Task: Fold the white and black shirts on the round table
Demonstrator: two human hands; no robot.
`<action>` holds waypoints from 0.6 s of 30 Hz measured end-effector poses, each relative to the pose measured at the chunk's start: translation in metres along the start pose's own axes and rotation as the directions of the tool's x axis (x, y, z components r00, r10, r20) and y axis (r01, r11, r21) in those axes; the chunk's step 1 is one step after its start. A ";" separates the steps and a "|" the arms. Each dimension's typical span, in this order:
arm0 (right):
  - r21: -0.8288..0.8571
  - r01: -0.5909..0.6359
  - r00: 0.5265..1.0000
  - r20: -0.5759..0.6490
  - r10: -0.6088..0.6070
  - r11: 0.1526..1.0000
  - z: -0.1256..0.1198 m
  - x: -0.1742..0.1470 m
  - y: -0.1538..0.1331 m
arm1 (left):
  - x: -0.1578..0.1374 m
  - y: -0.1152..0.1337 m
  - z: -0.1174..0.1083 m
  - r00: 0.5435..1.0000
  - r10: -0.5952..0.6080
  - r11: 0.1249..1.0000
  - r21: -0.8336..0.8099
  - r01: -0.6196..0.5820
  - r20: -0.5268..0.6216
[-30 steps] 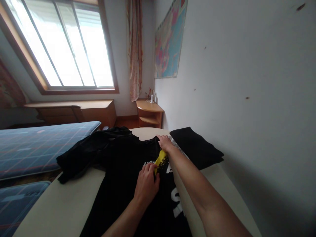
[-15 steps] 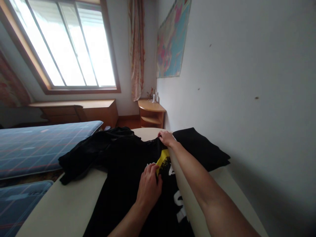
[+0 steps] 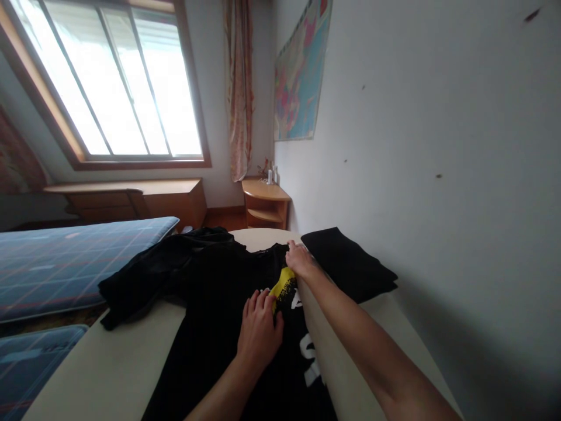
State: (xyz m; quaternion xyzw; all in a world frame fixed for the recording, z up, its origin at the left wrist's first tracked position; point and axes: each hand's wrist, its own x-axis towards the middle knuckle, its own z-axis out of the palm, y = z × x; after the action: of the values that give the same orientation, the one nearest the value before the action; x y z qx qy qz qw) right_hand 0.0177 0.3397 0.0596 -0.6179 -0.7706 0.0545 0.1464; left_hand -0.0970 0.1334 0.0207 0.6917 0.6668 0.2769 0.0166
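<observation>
A black long-sleeved top (image 3: 214, 304) with a yellow patch (image 3: 283, 282) and white lettering lies on a pale round-edged table (image 3: 109, 356). Its left sleeve (image 3: 144, 275) spreads toward the far left, while the right side looks folded inward. My left hand (image 3: 260, 327) rests on the chest beside the yellow patch, fingers laid out and thumb apart. Up by the neckline, my right hand (image 3: 300, 258) touches the folded shoulder edge with its finger and thumb spread; some of its fingers are hidden.
A folded black garment (image 3: 348, 263) lies on the table by the white wall (image 3: 438, 234). Blue plaid mattresses (image 3: 87, 257) are at the left. Behind stand a corner shelf (image 3: 265, 190) and a wooden desk (image 3: 170, 190) below the window.
My right hand has loosened from the collar, and its fingers have spread at the shoulder edge. My left hand stays on the chest. The view has shifted slightly right.
</observation>
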 end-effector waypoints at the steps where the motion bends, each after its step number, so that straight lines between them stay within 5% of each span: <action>1: -0.001 -0.015 1.000 0.013 0.015 1.000 0.000 -0.005 -0.001 | 0.000 0.000 0.001 1.000 0.000 1.000 -0.007 0.000 0.001; 7: 0.024 0.031 0.997 0.074 -0.033 0.999 0.005 -0.030 -0.007 | 0.024 -0.020 -0.022 0.994 -0.076 0.997 -0.025 0.074 -0.073; 12: 0.077 0.045 0.997 0.053 -0.049 0.996 0.010 -0.036 0.001 | 0.080 -0.088 -0.077 0.953 -0.157 0.945 0.241 0.221 -0.258; 18: 0.127 0.037 0.998 0.051 -0.043 0.991 0.019 -0.027 0.003 | 0.132 -0.155 -0.114 0.968 -0.233 0.928 0.278 0.250 -0.091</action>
State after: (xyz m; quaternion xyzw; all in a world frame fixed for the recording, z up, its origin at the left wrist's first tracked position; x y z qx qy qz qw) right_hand 0.0206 0.3159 0.0365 -0.5902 -0.7815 0.1165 0.1653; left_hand -0.2905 0.2337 0.1035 0.5914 0.7801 0.1924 -0.0689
